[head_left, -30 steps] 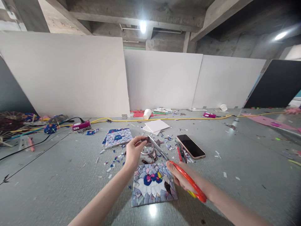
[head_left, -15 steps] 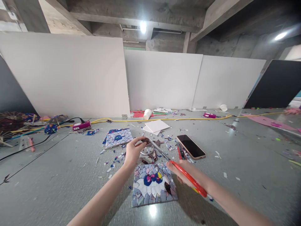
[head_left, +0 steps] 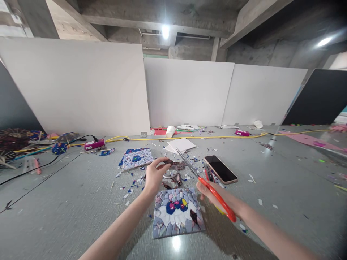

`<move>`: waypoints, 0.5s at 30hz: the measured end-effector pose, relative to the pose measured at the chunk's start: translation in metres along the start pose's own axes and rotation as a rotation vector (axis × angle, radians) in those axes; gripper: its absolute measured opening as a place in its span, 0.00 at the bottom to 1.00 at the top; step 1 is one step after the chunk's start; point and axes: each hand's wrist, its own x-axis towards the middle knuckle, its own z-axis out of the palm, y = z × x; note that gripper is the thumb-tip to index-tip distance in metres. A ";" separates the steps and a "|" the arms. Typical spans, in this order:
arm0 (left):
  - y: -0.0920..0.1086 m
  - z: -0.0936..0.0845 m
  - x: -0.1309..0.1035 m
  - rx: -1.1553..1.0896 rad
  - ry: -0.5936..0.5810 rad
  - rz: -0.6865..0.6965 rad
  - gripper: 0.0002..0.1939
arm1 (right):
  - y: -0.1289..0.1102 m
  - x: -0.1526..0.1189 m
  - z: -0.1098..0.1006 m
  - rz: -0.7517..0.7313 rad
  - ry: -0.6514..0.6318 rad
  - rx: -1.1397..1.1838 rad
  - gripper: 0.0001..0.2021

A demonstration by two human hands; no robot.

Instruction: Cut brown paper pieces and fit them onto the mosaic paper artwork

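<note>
Dark brown fabric scrap: at centre, above the littered floor, pinched between thumb and fingers of the left hand. The grip is at the near end, apparently to keep the far side clear of the fingers. Right hand is wrapped around the red handle of the scissors; blades look together or nearly so, angled up and left, beside the scrap and apart from it. The low hold probably gives the blades their reach.

Patchwork panel lies flat between the forearms, presumably for easy viewing. A brown leaf-shaped piece sits on its right part. White ring behind, partly hidden; cannot tell what it is. Smartphone lies to the right, perhaps set there to leave the middle free.

Counts: scissors, 1. Patchwork panels, 2, the second farther left. White square boards, 2, overlapping askew. Smartphone, 1. White cups, 2, both tipped over. Magenta boxes, 2, along the yellow cable. White partitions, 3. Small floor scraps: too many to count.
</note>
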 end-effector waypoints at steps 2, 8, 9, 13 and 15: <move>0.003 0.003 -0.004 -0.075 0.033 -0.016 0.18 | 0.000 -0.001 -0.001 0.004 -0.020 0.030 0.29; 0.010 0.015 -0.013 -0.432 -0.015 -0.310 0.15 | -0.004 -0.006 -0.001 0.031 0.001 0.079 0.29; 0.010 0.016 -0.013 -0.471 -0.022 -0.368 0.12 | -0.005 -0.006 -0.001 0.033 0.001 0.079 0.29; 0.011 0.016 -0.011 -0.528 -0.022 -0.471 0.10 | -0.006 -0.006 -0.002 0.009 0.002 0.015 0.28; 0.011 0.015 -0.009 -0.549 -0.007 -0.486 0.12 | -0.005 -0.005 -0.001 -0.018 0.018 -0.023 0.27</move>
